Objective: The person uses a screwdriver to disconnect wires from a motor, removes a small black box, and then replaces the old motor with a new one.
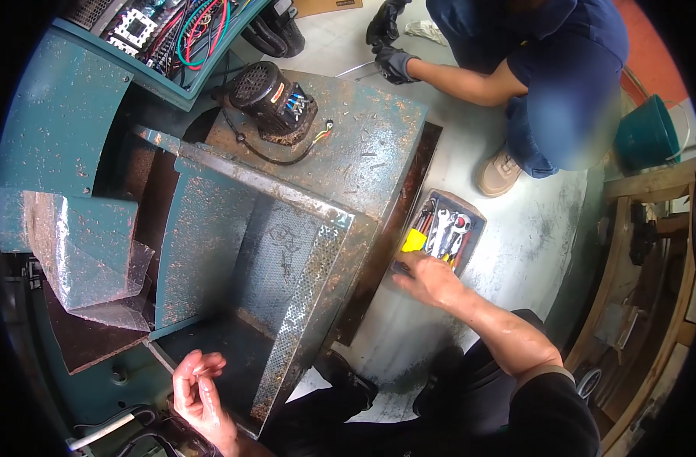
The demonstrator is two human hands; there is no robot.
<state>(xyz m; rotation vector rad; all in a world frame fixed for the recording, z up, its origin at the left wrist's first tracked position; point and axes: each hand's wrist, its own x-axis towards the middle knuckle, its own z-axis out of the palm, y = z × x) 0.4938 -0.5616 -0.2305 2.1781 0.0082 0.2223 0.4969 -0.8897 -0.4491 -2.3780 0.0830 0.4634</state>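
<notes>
The person's right hand [433, 282] was at the near edge of a tool tray [472, 212] on the pale floor [532, 236], just right of the machine. Its fingers were bent down beside a yellow item [413, 241] at the tray's left side; their tips were partly hidden, so I could not tell whether they pinched anything. Silvery wrenches [441, 232] lay heaped in the tray, beyond the hand.

The left hand [201, 394] was raised at the near left, by the near end of the machine's green metal housing [203, 228]. Its fingers curled loosely toward the thumb, wet-looking — whether something small sat between them I could not tell.

Inside the housing was a perforated panel [291, 240], and chips were scattered over the metal. On the housing's far top stood a dark motor [265, 99], its wiring exposed and a cable curving beside it. A green cabinet [119, 58] full of wires stood at the far left, and clear plastic sheeting [96, 263] hung over panels on the left.

Across the floor at the far right, a co-worker crouched, dark-gloved hands [394, 64] near a thin rod [355, 69] — well apart from the tray. A green bucket [647, 135] stood farther right.
</notes>
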